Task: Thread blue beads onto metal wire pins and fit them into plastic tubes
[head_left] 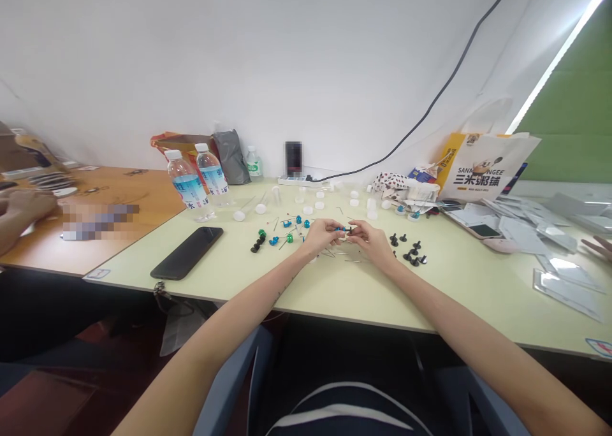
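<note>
My left hand (322, 234) and my right hand (369, 237) meet over the middle of the table. Between the left fingertips is a small blue piece (340, 229), pinched. The right fingers pinch a small black piece (349, 231) close beside it; I cannot tell whether the two touch. Thin metal pins (351, 254) lie under my hands. Blue pieces (273, 240), a green piece (289, 238) and black pieces (258, 243) are scattered left of my left hand. Several black flat-headed pieces (415, 255) stand or lie to the right of my right hand.
A black phone (187, 252) lies at left, with two water bottles (189, 187) behind it. Clear tubes with white caps (261, 208) lie toward the wall. A paper bag (482, 165) and flat clear cases (567, 289) occupy the right. Other people's hands (29, 206) show at both edges.
</note>
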`<state>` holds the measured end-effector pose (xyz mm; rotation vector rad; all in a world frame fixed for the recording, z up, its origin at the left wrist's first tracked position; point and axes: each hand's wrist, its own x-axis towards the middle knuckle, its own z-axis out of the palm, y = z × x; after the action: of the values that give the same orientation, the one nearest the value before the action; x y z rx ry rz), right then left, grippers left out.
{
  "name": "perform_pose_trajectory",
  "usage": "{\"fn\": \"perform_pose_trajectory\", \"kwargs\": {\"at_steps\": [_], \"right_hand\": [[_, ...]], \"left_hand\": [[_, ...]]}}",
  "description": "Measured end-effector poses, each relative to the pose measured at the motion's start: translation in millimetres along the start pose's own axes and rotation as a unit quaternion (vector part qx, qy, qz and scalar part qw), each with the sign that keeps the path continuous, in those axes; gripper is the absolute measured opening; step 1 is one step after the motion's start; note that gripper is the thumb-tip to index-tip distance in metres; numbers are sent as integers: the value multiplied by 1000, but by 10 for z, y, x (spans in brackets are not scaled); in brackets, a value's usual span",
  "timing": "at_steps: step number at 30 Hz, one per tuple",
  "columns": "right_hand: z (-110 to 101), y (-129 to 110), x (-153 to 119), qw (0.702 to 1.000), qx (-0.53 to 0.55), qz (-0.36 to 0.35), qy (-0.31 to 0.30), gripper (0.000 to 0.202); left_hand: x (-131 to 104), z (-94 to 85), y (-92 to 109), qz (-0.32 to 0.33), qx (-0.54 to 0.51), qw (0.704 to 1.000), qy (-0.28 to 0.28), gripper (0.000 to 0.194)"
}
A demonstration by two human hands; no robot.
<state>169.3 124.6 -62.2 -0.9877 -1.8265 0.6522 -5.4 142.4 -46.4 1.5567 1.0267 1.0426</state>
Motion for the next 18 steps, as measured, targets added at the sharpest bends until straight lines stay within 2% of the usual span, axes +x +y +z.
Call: {"fn": "perform_pose_trajectory", "kwargs": {"at_steps": [7, 18], "right_hand": [[0, 1, -7, 1000, 13, 16, 11, 17], [-6, -9, -15, 1000, 14, 27, 5, 16]], "left_hand": [[-28, 28, 39, -2, 2, 1000, 1, 20], [-32, 35, 27, 1, 5, 1000, -4, 24]]}}
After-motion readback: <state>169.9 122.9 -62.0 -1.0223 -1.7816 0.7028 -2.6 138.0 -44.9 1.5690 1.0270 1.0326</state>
